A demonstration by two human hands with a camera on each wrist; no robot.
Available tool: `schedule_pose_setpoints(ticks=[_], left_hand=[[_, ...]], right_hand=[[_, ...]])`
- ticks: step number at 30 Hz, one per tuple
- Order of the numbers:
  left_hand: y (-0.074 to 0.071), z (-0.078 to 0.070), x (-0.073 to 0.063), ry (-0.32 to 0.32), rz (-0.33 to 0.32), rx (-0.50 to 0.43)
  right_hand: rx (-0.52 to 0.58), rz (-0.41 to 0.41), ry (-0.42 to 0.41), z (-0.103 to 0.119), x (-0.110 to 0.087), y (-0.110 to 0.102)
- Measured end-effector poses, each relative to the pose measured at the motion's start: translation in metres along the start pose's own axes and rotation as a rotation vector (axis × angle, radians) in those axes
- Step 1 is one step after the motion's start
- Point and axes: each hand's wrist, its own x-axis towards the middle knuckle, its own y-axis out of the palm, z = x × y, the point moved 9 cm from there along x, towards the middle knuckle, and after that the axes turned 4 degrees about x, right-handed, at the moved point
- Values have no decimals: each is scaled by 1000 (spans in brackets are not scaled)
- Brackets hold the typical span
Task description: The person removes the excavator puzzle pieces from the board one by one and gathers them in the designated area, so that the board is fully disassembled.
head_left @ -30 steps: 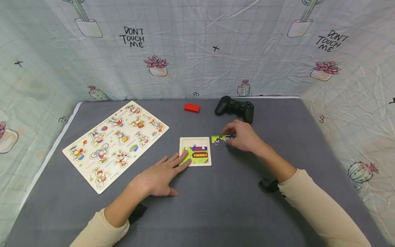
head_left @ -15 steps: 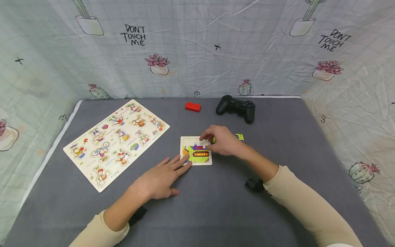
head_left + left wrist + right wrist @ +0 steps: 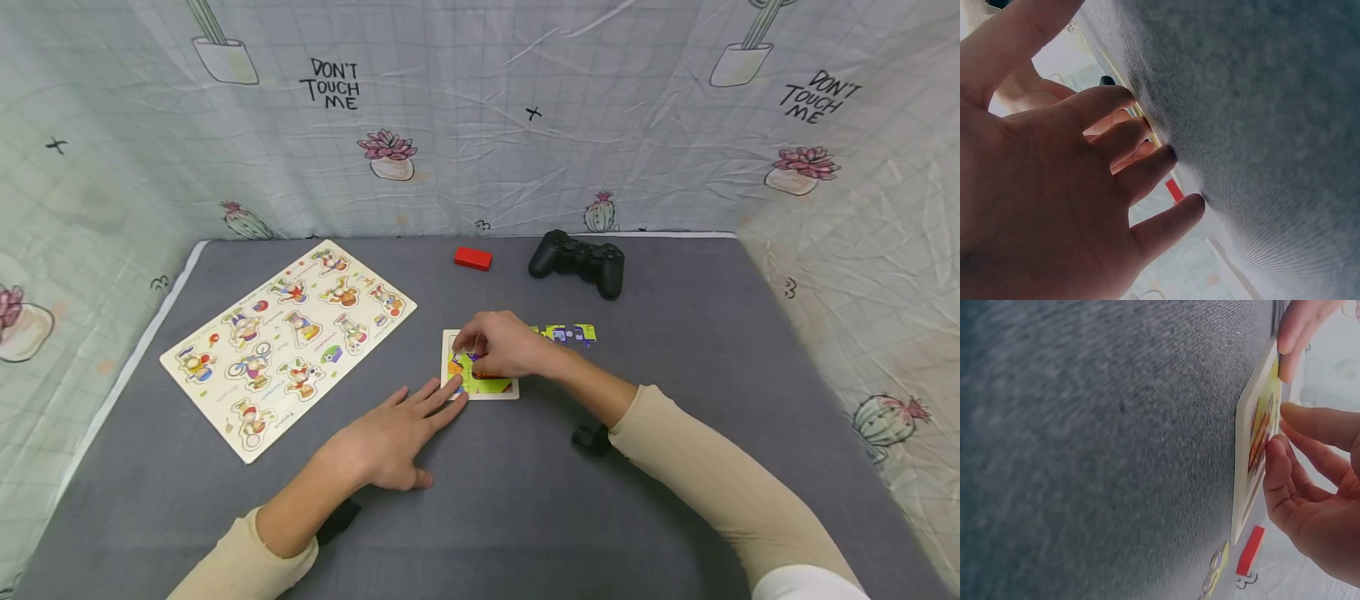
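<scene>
My left hand (image 3: 393, 442) lies with spread, straight fingers, its fingertips on the lower left corner of a small wooden puzzle tray (image 3: 513, 396). Fitted pieces in the tray's lower part show a digger picture with an orange track, partly covered by my right hand (image 3: 506, 346). That hand reaches in from the right, its thumb and fingers pinching a small green-and-purple puzzle piece (image 3: 463, 361) over the tray's upper left. In the right wrist view the right fingertips come right down to the tray's face (image 3: 1241, 444), and the piece is mostly hidden. Several loose puzzle pieces (image 3: 585, 333) lie right of the tray.
A large wooden board with cartoon animal figures (image 3: 288, 350) lies at the left. Behind the tray are a red block (image 3: 473, 258) and a black game controller (image 3: 577, 262). A patterned cloth (image 3: 480, 167) hangs at the back edge of the grey table (image 3: 480, 525).
My right hand has moved left from the loose pieces to over the tray, taking one puzzle piece along. My left hand has stayed at the tray's corner.
</scene>
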Motion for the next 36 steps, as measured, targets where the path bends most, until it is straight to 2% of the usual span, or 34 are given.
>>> schedule_pose_setpoints(ticks=[7, 36], left_hand=[[2, 0, 2, -18, 12, -10], [1, 1, 1, -13, 0, -25]], right_hand=[[-22, 29, 13, 1, 5, 5], [16, -15, 11, 3, 6, 6]])
